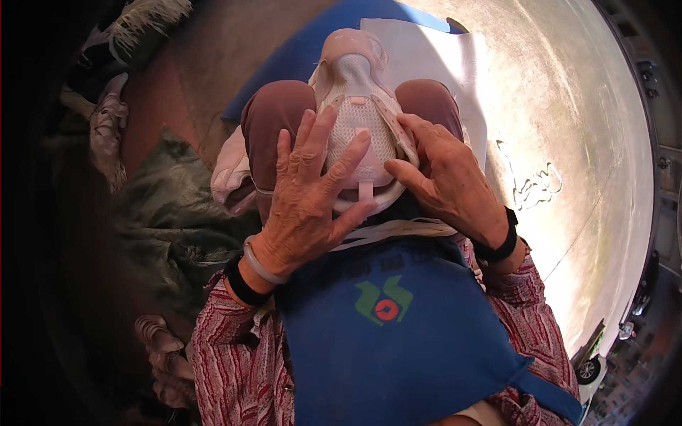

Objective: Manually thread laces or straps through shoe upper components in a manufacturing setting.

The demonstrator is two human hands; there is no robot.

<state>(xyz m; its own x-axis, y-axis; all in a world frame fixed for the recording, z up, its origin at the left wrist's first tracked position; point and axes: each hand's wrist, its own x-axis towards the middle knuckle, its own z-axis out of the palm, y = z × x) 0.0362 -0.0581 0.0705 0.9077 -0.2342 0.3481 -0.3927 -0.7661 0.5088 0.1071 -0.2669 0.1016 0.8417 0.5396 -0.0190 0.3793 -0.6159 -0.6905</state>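
Observation:
A pale pink and white sneaker lies on my lap between my knees, its toe pointing away from me. No lace runs through its eyelets, and the mesh tongue shows between the spread eyelet flaps. My left hand is over the sneaker's left side, fingers stretched out and apart, the thumb near the heel opening. Curled about the right eyelet flap, my right hand has its thumb at the inner edge and its fingers on the outer side. White laces lie across my lap below the heel.
A blue apron covers my front. Another pink shoe is beside my left knee, near a dark green sheet. More shoes lie at the left. A white sheet is beyond my knees; a loose lace lies on the sunlit ground.

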